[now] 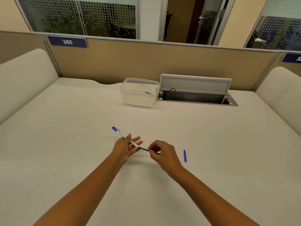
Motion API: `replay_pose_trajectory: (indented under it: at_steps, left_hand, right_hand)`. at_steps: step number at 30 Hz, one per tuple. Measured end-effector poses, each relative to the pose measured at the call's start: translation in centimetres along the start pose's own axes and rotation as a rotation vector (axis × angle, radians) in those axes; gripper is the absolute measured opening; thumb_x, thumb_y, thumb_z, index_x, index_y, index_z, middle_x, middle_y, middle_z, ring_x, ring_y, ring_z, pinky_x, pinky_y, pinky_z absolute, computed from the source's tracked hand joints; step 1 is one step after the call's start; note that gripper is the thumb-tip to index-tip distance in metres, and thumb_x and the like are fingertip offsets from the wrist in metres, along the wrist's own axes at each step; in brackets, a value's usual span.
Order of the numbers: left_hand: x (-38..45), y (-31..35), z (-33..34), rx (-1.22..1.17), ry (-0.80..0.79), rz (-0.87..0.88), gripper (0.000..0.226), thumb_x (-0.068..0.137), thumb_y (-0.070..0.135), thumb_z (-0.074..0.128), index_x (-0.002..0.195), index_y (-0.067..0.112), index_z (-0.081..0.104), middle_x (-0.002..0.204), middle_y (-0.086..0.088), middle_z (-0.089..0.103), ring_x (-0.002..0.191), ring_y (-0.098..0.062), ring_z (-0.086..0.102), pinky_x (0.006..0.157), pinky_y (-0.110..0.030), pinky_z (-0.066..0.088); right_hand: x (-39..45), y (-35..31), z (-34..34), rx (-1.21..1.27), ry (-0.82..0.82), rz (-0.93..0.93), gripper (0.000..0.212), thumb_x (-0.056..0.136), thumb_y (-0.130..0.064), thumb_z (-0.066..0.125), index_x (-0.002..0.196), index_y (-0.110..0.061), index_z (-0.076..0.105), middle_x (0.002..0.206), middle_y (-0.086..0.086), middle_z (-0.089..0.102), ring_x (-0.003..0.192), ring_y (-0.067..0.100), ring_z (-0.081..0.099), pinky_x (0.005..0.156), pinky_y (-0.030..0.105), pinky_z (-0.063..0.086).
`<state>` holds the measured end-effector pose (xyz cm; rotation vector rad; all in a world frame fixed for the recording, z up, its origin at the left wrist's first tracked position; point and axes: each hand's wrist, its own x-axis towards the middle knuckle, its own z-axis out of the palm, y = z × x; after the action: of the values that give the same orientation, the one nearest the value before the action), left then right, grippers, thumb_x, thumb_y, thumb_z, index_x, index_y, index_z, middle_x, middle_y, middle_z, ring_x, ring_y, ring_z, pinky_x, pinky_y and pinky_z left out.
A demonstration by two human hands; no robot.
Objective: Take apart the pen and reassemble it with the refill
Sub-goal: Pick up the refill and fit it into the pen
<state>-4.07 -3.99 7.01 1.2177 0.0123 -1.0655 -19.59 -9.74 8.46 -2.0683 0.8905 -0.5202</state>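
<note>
The white plastic pen barrel with its blue end cap lies slanted across my left hand, above the middle of the pale desk top. Its capped end points toward ten o'clock and its open end toward four o'clock. My left thumb presses the barrel against my fingers, which are otherwise loosely spread, so that hand holds the barrel. A thin dark blue refill sticks out of the barrel's open end toward four o'clock. My right hand pinches the outer end of that refill between thumb and forefinger, with the other fingers curled in. At three o'clock from my right hand, well apart from it, a small blue pen piece lies on the desk, nearly upright in the view; I cannot tell which part it is. Far off at twelve o'clock stands a clear plastic tub with a thin blue-tipped stick inside, just beside an open grey cable tray set in the desk.
</note>
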Motion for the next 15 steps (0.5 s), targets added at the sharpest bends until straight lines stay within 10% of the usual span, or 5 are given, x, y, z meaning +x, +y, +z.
replay_pose_trajectory:
  at_steps: [6, 15]
  left_hand:
    - [-0.3, 0.1, 0.8, -0.072, 0.026, -0.023, 0.028, 0.096, 0.019, 0.042, 0.120, 0.005, 0.045, 0.110, -0.020, 0.063, 0.085, -0.030, 0.065, 0.066, -0.041, 0.054]
    - [-1.7, 0.5, 2.9, -0.405, 0.011, -0.178, 0.025, 0.094, 0.015, 0.045, 0.113, -0.001, 0.048, 0.114, -0.023, 0.060, 0.083, -0.028, 0.069, 0.043, -0.030, 0.056]
  right_hand:
    - [0.0, 0.1, 0.8, -0.026, 0.043, -0.058, 0.009, 0.083, -0.020, 0.066, 0.091, -0.015, 0.063, 0.093, 0.002, 0.065, 0.081, 0.012, 0.059, 0.076, 0.017, 0.051]
    - [0.6, -1.6, 0.1, 0.180, 0.159, -0.151, 0.039, 0.078, -0.061, 0.049, 0.108, -0.036, 0.046, 0.101, -0.018, 0.053, 0.086, -0.004, 0.057, 0.070, 0.011, 0.048]
